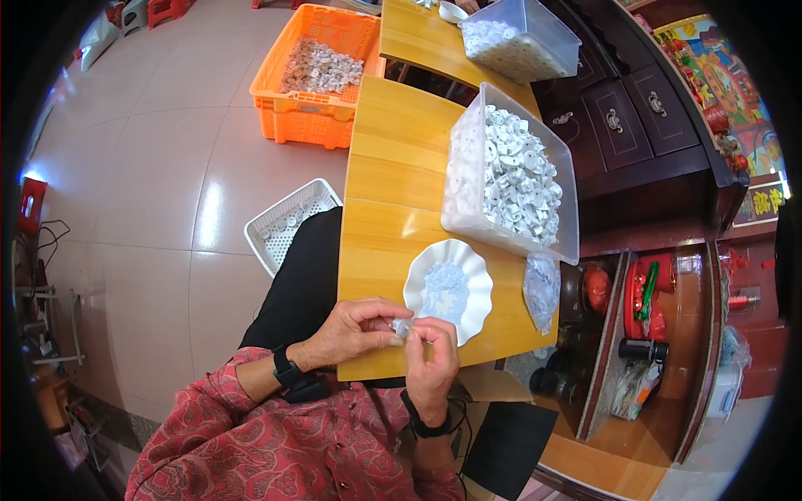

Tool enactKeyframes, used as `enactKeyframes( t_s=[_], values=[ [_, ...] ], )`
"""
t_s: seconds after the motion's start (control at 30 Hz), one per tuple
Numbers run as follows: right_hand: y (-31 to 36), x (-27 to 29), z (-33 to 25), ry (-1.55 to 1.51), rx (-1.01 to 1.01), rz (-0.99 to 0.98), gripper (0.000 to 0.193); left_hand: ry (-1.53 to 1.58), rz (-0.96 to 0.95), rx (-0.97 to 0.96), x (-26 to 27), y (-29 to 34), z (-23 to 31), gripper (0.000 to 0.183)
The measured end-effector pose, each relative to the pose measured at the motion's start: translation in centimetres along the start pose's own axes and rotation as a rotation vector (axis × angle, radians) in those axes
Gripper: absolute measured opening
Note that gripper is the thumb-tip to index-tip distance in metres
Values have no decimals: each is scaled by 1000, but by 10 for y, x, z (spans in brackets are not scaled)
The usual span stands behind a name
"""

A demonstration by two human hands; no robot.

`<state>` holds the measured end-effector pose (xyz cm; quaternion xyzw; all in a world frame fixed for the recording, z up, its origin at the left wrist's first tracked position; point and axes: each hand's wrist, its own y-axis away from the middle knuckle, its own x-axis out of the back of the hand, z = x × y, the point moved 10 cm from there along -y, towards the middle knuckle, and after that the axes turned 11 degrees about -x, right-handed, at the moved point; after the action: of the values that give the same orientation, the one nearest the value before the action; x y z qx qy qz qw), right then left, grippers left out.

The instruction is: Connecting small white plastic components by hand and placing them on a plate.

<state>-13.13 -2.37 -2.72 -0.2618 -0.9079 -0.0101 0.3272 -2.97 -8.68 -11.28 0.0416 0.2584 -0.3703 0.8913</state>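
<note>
Between the fingertips of my left hand is a small white plastic part, held above the table's near edge. My right hand pinches at the same part from the other side; whether its fingers hold a second tiny piece is too small to tell. Just beyond my fingers sits a white scalloped plate with a heap of small pale-blue pieces in it. A clear plastic bin full of similar white parts stands on the table farther off.
The yellow wooden table has a clear plastic bag at its right edge. An orange crate and a white basket stand on the floor to the left. Another bin of parts is at the back, beside dark drawers.
</note>
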Motion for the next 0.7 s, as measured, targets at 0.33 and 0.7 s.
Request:
enactKeyframes(
  t_s=[0.33,0.7],
  values=[
    [-6,-15,36,-281,-246,-155,4,60,33,75,8,-3,-6,36],
    [-9,-13,21,-204,-162,-131,3,140,52,62,8,-2,-7,35]
  ],
)
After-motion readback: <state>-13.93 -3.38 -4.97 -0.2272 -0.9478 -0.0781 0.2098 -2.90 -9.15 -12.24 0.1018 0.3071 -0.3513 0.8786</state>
